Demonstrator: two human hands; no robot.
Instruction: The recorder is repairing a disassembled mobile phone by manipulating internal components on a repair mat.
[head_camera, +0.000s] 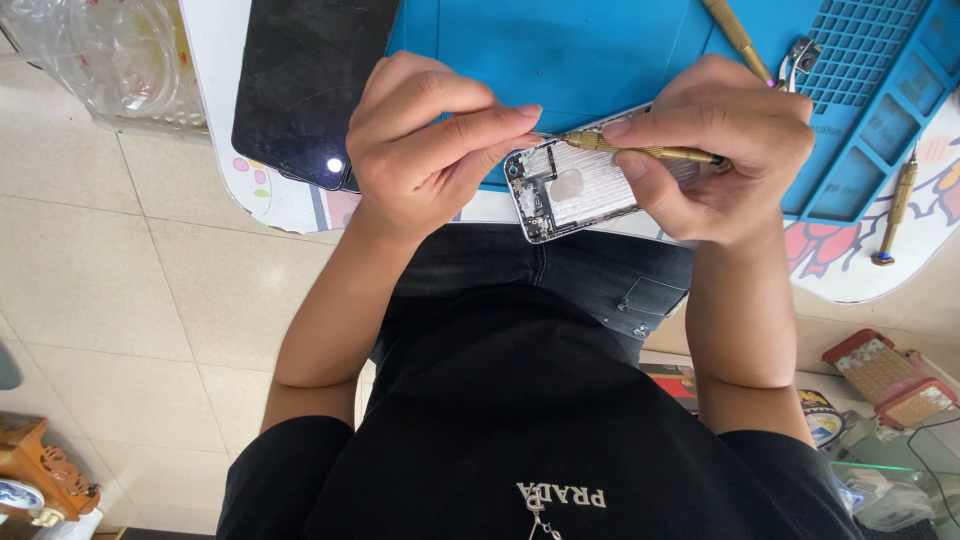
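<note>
A silver opened phone housing (585, 190) lies at the near edge of a blue work mat (600, 50), its inner side up. My right hand (715, 150) grips a thin brass screwdriver (660, 153), which lies nearly level and points left over the housing's top end. My left hand (430, 140) covers the housing's left end. Its curled fingers rest on the housing, and its thumb and forefinger are pinched together right at the screwdriver's tip. Whether they hold something small is hidden.
A black phone screen (305, 85) lies left of the mat on the white patterned table (290, 205). Two more brass screwdrivers (895, 205) (735, 35) and metal tweezers (795, 60) lie on the right. A clear plastic container (110, 60) stands far left. Tiled floor lies below.
</note>
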